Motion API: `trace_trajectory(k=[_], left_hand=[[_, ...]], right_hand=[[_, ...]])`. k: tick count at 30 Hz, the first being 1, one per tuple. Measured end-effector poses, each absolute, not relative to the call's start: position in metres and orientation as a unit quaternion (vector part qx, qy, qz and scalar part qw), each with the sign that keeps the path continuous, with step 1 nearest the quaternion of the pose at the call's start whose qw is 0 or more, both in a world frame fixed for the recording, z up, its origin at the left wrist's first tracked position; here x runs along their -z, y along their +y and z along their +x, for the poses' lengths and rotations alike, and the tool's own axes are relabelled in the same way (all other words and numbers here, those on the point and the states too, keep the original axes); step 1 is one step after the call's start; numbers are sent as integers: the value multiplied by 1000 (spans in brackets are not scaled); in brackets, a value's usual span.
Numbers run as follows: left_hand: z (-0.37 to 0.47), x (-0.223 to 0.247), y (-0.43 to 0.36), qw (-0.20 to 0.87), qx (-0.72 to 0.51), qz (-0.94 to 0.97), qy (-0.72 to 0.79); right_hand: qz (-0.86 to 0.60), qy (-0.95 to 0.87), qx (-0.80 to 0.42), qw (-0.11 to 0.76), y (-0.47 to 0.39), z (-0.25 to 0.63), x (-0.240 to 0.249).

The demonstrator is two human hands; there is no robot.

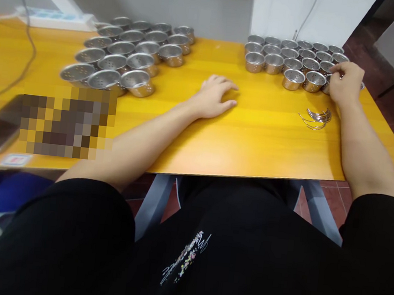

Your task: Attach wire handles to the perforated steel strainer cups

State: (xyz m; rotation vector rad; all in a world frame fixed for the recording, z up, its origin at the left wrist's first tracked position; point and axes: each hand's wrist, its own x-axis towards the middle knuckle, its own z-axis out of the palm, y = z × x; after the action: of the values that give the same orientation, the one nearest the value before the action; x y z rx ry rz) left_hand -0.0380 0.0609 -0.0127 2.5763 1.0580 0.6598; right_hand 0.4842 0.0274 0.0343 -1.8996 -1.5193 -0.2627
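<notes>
My left hand [218, 96] rests on the yellow table [218, 145], fingers apart and holding nothing. At the right, my right hand [346, 83] is over the front right edge of a group of small perforated metal cups [293, 79]. Its fingers are pinched together at a cup; whether they grip its rim or something small is too unclear to tell. A small pile of curved metal wires [318, 117] lies just in front of that group. Left of my left hand stands another group of metal cups [137, 83] in slanted rows.
A dark phone [0, 122] and a pixelated patch are at the left front, near a small card [16, 160]. A white power strip [57, 19] with a grey cable [34, 50] is at the back left. A wall stands behind the table.
</notes>
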Motion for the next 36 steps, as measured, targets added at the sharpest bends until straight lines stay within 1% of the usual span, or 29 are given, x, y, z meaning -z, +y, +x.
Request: trace_trajectory(k=[5,9,15,19,23,25,26,27,28,32,36], left_hand=[[-66,16,90,137,-271,837,456],[-77,26,105,117,-292,805,503],[-71,38,108,108,-252,806,524],[-70,21,100,122,-266,800,524],[-86,-15,88,58,-270,781,560],[-99,-26,87,31,-189,794,576],[-105,-28,88,35,-130,813,567],[-110,-27,90,37,-100,817,566],[-114,-25,93,39,-104,810,575],[-114,-9,106,35,-224,754,617],[-108,-1,112,37,-249,757,603]], right_hand=[[-736,-588,96,321,25,474,-39],[-732,-588,93,331,24,472,-38],[-733,-586,92,334,27,477,-33],[-725,-594,101,332,29,479,-32],[-706,-607,111,347,28,478,-33],[-696,-612,125,354,27,476,-33],[-690,-615,133,358,28,476,-33],[-685,-617,138,361,28,476,-33],[-680,-622,139,363,29,476,-33],[-679,-622,131,368,32,478,-31],[-691,-612,118,367,33,478,-31]])
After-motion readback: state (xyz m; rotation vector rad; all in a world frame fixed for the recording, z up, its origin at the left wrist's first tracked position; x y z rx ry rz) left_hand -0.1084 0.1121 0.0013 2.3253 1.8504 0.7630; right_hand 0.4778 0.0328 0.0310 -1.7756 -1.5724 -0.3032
